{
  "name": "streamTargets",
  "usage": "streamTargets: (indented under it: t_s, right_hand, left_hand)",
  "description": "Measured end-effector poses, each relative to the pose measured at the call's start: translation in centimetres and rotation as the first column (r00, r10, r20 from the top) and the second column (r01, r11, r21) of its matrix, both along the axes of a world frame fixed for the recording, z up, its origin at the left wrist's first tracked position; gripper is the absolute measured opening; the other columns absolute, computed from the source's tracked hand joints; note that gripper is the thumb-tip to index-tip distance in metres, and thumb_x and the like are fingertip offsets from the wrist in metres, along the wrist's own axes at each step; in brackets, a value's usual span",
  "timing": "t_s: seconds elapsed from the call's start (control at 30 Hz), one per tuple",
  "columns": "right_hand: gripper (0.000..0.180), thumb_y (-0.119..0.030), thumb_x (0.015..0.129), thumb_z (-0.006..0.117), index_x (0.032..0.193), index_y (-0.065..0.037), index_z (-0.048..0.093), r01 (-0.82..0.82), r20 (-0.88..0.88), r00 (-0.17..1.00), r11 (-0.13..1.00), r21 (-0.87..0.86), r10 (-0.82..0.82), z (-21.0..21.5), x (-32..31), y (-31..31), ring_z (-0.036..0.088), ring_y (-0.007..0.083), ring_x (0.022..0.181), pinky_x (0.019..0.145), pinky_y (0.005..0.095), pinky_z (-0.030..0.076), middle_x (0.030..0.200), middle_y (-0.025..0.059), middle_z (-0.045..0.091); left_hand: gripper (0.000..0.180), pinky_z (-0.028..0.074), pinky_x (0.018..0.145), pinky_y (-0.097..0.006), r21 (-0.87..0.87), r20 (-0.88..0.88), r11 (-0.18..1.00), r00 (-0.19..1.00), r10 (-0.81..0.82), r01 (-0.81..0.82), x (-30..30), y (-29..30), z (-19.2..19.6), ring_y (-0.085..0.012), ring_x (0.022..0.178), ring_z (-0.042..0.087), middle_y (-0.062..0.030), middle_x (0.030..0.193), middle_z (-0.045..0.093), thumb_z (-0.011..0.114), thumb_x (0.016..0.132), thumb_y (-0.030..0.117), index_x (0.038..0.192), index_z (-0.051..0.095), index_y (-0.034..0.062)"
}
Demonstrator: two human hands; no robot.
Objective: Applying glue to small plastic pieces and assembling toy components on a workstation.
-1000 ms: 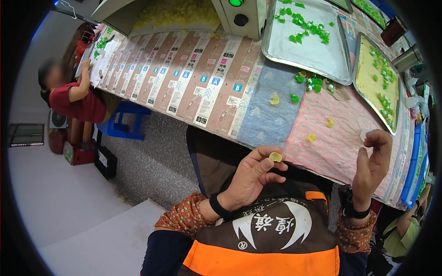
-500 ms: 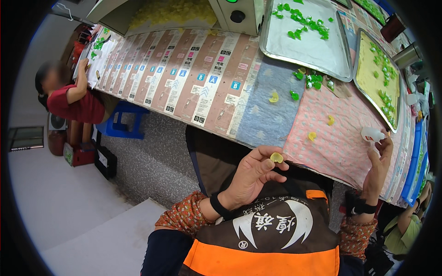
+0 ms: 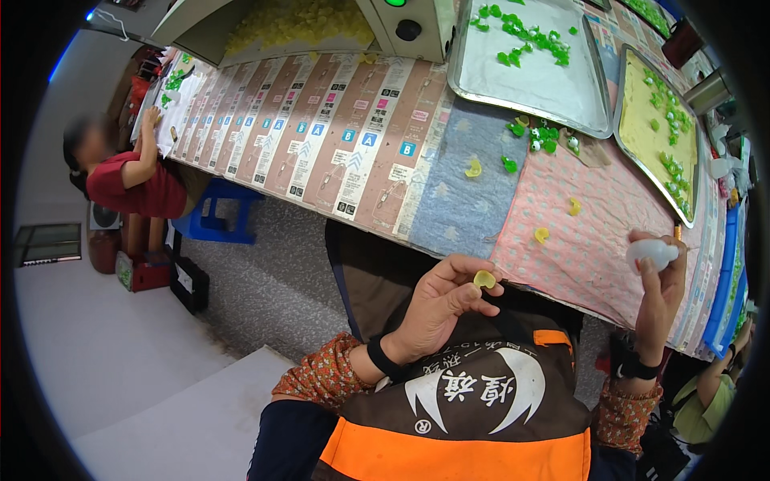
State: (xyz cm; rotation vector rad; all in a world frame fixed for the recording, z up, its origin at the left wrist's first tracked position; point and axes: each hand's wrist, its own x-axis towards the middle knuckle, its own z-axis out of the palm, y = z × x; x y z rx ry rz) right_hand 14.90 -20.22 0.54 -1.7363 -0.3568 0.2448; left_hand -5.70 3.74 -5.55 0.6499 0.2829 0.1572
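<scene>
Between the thumb and fingers of my left hand [image 3: 437,311] is a small curved yellow plastic piece [image 3: 484,280], held just off the table's front edge. My right hand [image 3: 662,298] grips a small translucent white squeeze bottle [image 3: 651,253] above the pink cloth [image 3: 589,260]; its tip is hard to make out. Similar yellow pieces lie on the cloths: one [image 3: 473,167] on the blue cloth, two more on the pink, such as a nearer one [image 3: 541,235]. A cluster of green pieces with white, eye-like balls [image 3: 545,139] sits at the cloths' far side.
A metal tray [image 3: 513,92] with green pieces stands at the back; a yellow-lined tray [image 3: 638,108] is to its right. Far left of it is a machine box [image 3: 413,40] beside many yellow pieces [image 3: 301,28]. A person in red [image 3: 132,172] sits at the left; another [image 3: 706,397] is at right.
My right hand has turned the squeeze bottle and drawn it slightly nearer. The yellow piece in my left hand has tilted a little. The person at left has shifted an arm.
</scene>
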Motion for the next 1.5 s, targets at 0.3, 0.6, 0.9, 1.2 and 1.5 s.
streamTargets:
  t_s: [0.3, 0.6, 0.9, 1.2, 1.5]
  right_hand:
    - [0.046, -0.017, 0.076, 0.08, 0.115, 0.001, 0.062, -0.498, 0.298, 0.784, 0.838, -0.221, 0.544, 3.2, -4.8, 3.6, 0.062, 0.025, 0.068, 0.061, 0.0336, 0.048, 0.087, 0.0132, 0.066]
    - [0.04, -0.016, 0.072, 0.082, 0.106, -0.002, 0.067, -0.558, 0.375, 0.677, 0.774, -0.301, 0.633, 3.9, -5.4, 4.4, 0.057, 0.0247, 0.054, 0.051, 0.0371, 0.042, 0.072, 0.0073, 0.061]
    - [0.039, -0.017, 0.073, 0.082, 0.106, -0.003, 0.067, -0.544, 0.362, 0.652, 0.743, -0.39, 0.667, 3.6, -5.5, 4.9, 0.058, 0.0232, 0.056, 0.049, 0.0364, 0.04, 0.069, 0.0066, 0.06]
    - [0.039, -0.016, 0.073, 0.082, 0.105, -0.002, 0.067, -0.555, 0.326, 0.678, 0.749, -0.361, 0.659, 3.4, -5.4, 4.5, 0.06, 0.025, 0.057, 0.05, 0.0373, 0.044, 0.072, 0.0086, 0.063]
    - [0.046, -0.015, 0.079, 0.078, 0.117, 0.002, 0.06, -0.301, -0.012, 0.953, 0.953, 0.023, 0.302, 2.9, -5.4, 2.8, 0.065, 0.0166, 0.084, 0.071, 0.0302, 0.05, 0.101, 0.0103, 0.065]
  left_hand:
    - [0.031, 0.062, 0.086, -0.037, 0.069, -0.075, 0.997, 0.996, -0.041, 0.047, 0.2, -0.4, 0.3, -0.0233, 0.11, 0.065, -0.0139, 0.119, 0.063, 0.064, 0.099, 0.018, 0.123, 0.056, 0.0]
    - [0.03, 0.06, 0.088, -0.034, 0.201, -0.063, 0.978, 0.997, -0.041, 0.052, 0.2, -0.6, 0.6, -0.0219, 0.111, 0.064, -0.0147, 0.119, 0.063, 0.064, 0.098, 0.013, 0.123, 0.057, -0.0021]
    - [0.027, 0.059, 0.089, -0.033, 0.226, -0.064, 0.97, 0.995, -0.071, 0.084, 0.3, -0.8, 0.8, -0.0217, 0.109, 0.064, -0.0147, 0.12, 0.061, 0.064, 0.097, 0.009, 0.122, 0.058, -0.0016]
    - [0.023, 0.062, 0.082, -0.031, -0.103, -0.182, 0.993, 0.98, -0.083, 0.065, 0.3, -1.0, 1.0, -0.0197, 0.104, 0.066, -0.0123, 0.119, 0.061, 0.06, 0.101, 0.016, 0.121, 0.056, 0.0032]
    - [0.035, 0.062, 0.083, -0.029, -0.469, -0.132, 0.883, 0.99, -0.045, -0.023, 0.6, -0.7, 1.1, -0.0183, 0.104, 0.065, -0.0089, 0.121, 0.06, 0.057, 0.103, 0.025, 0.133, 0.044, 0.0109]
